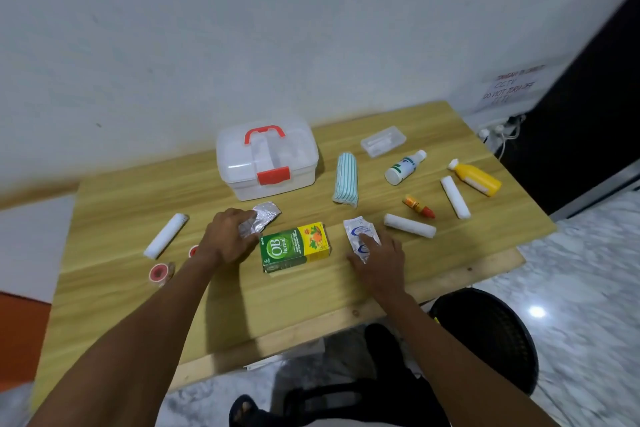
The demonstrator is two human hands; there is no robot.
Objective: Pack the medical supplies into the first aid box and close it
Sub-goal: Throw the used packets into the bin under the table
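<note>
The first aid box [242, 166], translucent white with a red handle and latch, stands closed at the back of the wooden table [121, 204]. My left hand [227, 237] grips a silver foil pill strip [265, 217] in front of the box. My right hand [379, 260] presses its fingers on a white sachet [356, 230] lying flat on the table. Between my hands lies a green and yellow medicine carton [294, 248].
White bandage rolls [165, 236] [409, 225] [455, 197], red tape rolls [158, 272], a striped cloth roll [346, 180], a white bottle [404, 167], a yellow bottle [476, 177], a small red-orange bottle [418, 206] and a clear case [382, 141] lie about the table. A wall stands behind.
</note>
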